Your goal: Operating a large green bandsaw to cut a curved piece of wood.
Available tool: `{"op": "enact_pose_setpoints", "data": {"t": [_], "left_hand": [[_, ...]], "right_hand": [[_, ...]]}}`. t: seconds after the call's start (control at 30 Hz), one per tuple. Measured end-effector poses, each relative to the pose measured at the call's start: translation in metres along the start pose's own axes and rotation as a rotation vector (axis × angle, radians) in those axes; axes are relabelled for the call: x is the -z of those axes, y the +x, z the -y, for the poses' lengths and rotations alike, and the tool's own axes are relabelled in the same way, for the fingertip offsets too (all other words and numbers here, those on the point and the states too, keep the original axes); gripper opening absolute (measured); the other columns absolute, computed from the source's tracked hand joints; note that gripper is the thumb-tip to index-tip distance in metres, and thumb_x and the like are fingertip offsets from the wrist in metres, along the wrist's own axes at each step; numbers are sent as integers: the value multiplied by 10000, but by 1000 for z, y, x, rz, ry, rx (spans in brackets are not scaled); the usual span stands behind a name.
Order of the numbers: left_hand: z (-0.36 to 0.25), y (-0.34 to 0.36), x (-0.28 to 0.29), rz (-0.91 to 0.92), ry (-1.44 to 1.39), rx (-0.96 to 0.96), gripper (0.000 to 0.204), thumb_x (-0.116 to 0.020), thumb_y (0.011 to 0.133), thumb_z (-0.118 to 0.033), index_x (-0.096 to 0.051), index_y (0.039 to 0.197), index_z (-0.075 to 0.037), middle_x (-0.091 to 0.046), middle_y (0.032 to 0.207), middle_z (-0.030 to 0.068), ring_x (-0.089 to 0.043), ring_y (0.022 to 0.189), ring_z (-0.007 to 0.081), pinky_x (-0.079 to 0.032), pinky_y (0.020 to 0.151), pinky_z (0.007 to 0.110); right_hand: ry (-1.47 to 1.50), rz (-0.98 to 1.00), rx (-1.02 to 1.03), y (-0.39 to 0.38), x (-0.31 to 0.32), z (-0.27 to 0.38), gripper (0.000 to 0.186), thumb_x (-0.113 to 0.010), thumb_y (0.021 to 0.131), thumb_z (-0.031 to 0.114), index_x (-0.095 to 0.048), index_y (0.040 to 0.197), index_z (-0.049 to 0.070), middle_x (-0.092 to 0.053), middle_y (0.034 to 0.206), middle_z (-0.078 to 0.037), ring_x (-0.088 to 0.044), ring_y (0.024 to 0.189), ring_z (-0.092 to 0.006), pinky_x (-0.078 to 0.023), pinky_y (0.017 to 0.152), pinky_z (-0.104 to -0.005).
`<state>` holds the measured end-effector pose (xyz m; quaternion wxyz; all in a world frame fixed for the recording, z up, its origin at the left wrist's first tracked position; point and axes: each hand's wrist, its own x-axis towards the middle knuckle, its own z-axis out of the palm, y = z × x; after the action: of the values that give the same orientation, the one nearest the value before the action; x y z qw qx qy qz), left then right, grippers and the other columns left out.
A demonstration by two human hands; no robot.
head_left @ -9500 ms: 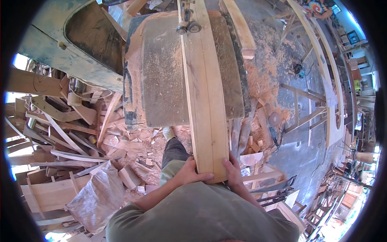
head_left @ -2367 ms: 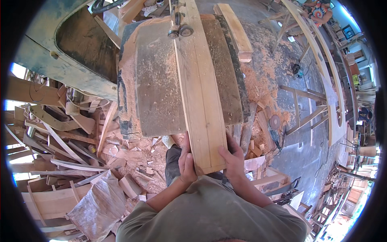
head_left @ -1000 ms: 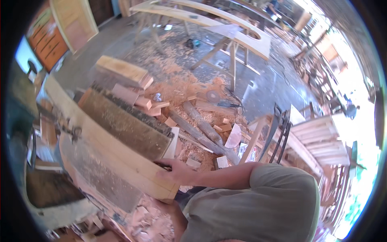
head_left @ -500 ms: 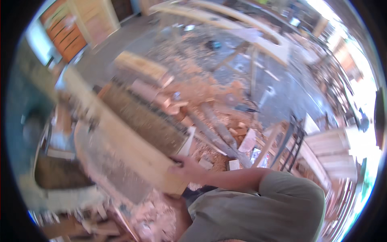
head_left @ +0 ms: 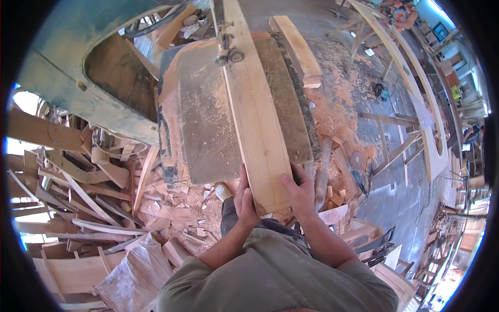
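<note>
A long pale wooden plank (head_left: 260, 130) lies across the sawdust-covered table (head_left: 205, 130) of a band saw, pointing away from me. A thin pencil-like line runs along its top face. My left hand (head_left: 245, 202) grips the near end at its left edge, with fingers pressed to the side. On the right edge, my right hand (head_left: 300, 191) is closed round the plank, thumb on top and fingers partly hidden beneath. Farther along, the saw's blade guide (head_left: 224, 49) stands at the plank's left edge; whether the blade touches the wood I cannot tell.
The green saw body (head_left: 57, 62) rises at the left. A thick timber (head_left: 296, 49) lies beyond the table's right side. Offcuts (head_left: 93, 192) are heaped at left. An angle grinder (head_left: 357, 179) lies on the floor at right, near a trestle-borne curved wooden frame (head_left: 416, 104). Another person (head_left: 403, 15) is far right.
My view has swung round, and the plank that slanted to the upper left now runs nearly straight ahead on the saw table. Both hands now show at its near end.
</note>
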<state>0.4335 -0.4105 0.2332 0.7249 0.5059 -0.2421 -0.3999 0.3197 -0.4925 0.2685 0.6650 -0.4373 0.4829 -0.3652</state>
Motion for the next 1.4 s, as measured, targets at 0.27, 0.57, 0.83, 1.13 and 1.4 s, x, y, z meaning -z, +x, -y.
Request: {"op": "enact_pose_setpoints", "data": {"t": [0.27, 0.57, 0.83, 1.13, 1.4], "left_hand": [[-6, 1, 0, -22, 11, 5, 644, -250, 992, -277, -176, 1500, 112, -374, 1489, 217, -409, 1345, 259, -309, 1112, 345], [-14, 8, -1, 39, 39, 9, 665, -258, 982, -280, -150, 1498, 124, -333, 1516, 227, -372, 1377, 264, -278, 1133, 345], [-19, 12, 0, 115, 35, -4, 684, -264, 972, -282, -128, 1496, 135, -298, 1540, 235, -339, 1406, 269, -251, 1152, 346], [-22, 19, -3, 131, 106, -39, 697, -256, 974, -306, -129, 1493, 142, -300, 1538, 244, -334, 1412, 281, -255, 1153, 350], [-20, 20, 1, 151, 161, -65, 694, -228, 985, -317, -136, 1483, 157, -319, 1521, 266, -354, 1401, 302, -274, 1146, 356]], "right_hand": [[50, 8, 12, 2, 1, 3, 495, -668, 897, 102, -517, 1335, -71, -616, 1258, -122, -584, 1130, -166, -452, 982, -303], [7, 10, 47, 3, -2, 9, 479, -667, 904, 114, -529, 1328, -61, -623, 1248, -107, -581, 1131, -154, -442, 987, -293], [-31, -32, 21, 3, -6, 8, 472, -658, 901, 106, -525, 1320, -67, -620, 1235, -113, -579, 1122, -156, -448, 984, -295], [-101, -32, 22, 2, -5, 9, 492, -671, 890, 110, -520, 1323, -67, -614, 1243, -129, -577, 1131, -167, -452, 980, -299], [-37, -10, 30, 3, -7, 12, 485, -662, 896, 94, -514, 1328, -68, -607, 1249, -125, -575, 1133, -165, -452, 977, -292]]}}
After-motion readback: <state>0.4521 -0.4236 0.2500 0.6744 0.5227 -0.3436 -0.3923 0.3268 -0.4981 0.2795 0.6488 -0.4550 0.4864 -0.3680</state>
